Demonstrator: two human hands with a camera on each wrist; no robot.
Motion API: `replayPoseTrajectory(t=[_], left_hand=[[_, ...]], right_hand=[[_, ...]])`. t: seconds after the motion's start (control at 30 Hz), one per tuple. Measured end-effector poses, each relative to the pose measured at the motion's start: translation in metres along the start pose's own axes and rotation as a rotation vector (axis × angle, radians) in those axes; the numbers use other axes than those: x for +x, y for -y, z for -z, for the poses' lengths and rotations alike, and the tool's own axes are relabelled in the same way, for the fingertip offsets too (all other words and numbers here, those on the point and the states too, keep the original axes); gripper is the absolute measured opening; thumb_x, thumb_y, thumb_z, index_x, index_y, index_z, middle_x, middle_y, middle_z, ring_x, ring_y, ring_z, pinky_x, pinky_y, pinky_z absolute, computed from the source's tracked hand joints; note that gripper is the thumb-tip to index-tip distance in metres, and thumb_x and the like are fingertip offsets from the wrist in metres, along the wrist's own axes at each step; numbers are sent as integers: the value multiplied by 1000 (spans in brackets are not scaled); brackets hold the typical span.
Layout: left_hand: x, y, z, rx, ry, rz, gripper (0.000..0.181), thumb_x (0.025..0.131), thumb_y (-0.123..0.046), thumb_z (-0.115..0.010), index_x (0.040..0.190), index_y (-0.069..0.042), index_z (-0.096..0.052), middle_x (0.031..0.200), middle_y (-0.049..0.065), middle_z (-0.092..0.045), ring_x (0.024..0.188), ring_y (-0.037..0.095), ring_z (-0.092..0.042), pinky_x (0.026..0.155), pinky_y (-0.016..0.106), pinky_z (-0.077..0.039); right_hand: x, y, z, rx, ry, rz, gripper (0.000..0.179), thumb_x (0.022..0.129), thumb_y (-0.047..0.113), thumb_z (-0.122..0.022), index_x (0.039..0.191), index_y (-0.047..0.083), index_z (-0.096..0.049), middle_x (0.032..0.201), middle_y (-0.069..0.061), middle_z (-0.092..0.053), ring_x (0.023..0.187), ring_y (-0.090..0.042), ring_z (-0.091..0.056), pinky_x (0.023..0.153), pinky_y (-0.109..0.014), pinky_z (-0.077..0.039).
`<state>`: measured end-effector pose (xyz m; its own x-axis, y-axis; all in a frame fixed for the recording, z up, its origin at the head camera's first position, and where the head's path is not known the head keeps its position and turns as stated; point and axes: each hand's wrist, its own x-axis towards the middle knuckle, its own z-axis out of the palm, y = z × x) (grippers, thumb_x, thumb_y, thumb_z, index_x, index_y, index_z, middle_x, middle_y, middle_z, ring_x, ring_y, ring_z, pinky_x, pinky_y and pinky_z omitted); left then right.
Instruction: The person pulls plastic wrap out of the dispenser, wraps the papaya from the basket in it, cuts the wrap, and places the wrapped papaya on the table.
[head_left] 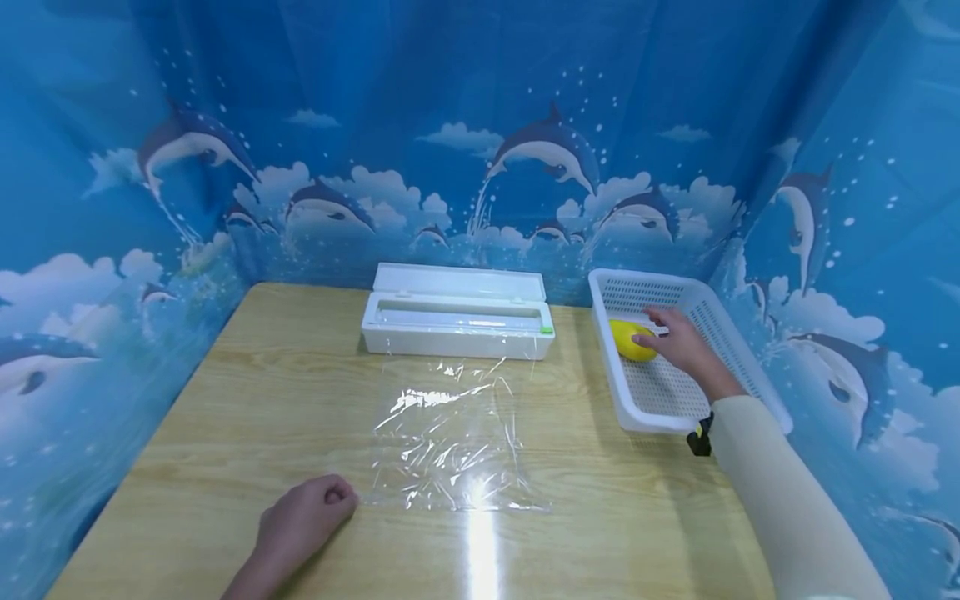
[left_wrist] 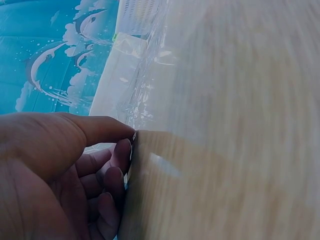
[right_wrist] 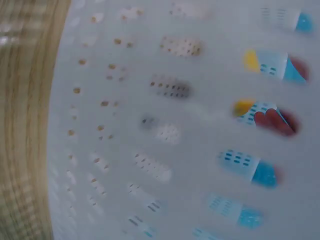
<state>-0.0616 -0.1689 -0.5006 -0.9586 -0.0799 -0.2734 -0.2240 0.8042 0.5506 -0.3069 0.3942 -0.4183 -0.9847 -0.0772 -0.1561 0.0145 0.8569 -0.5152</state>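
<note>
A sheet of clear cling film (head_left: 450,450) stretches from the white dispenser box (head_left: 457,340) toward the front of the wooden table. My left hand (head_left: 303,517) pinches the film's near left corner between thumb and index finger; the left wrist view shows the film running out from the fingertips (left_wrist: 127,132). At the right, my right hand (head_left: 686,346) reaches into the white basket (head_left: 626,408). Its thumb overlaps the right side of a yellow lemon (head_left: 628,340), with the fingers spread beyond it. Through the basket's holes, the right wrist view shows only bits of fingers (right_wrist: 272,122) and lemon (right_wrist: 244,107).
The dispenser's lid (head_left: 461,281) stands raised at the back, and a small green piece (head_left: 546,330) sits at the box's right end. A blue dolphin-print curtain (head_left: 420,100) surrounds the table (head_left: 255,400) at the back and sides.
</note>
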Motion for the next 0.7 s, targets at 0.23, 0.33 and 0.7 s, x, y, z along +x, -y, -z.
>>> replayPoseTrajectory(t=[0.23,0.33,0.7], left_hand=[[0,0,0,-9,-8,-4,7,89,-30,-67,88,-24,-70,75,-9,-60,66,12,-51,62,30,-36],[-1,0,0,-9,-9,-8,7,89,-30,-67,87,-24,-70,74,-9,-60,66,12,-51,62,30,-36],[0,0,0,-18,0,0,8,89,-30,-67,86,-24,-69,72,-8,-59,65,13,-50,62,30,-35]], right_hand=[[7,-14,-5,-7,52,-8,85,98,46,-62,161,8,-20,163,-29,-15,142,-54,-28,109,-70,-34],[7,-15,-7,-10,58,-13,87,97,47,-63,160,6,-20,163,-29,-14,145,-53,-22,111,-71,-29],[10,-21,-14,6,51,-56,91,98,41,-65,161,3,-10,164,-30,-14,148,-52,-18,114,-71,-24]])
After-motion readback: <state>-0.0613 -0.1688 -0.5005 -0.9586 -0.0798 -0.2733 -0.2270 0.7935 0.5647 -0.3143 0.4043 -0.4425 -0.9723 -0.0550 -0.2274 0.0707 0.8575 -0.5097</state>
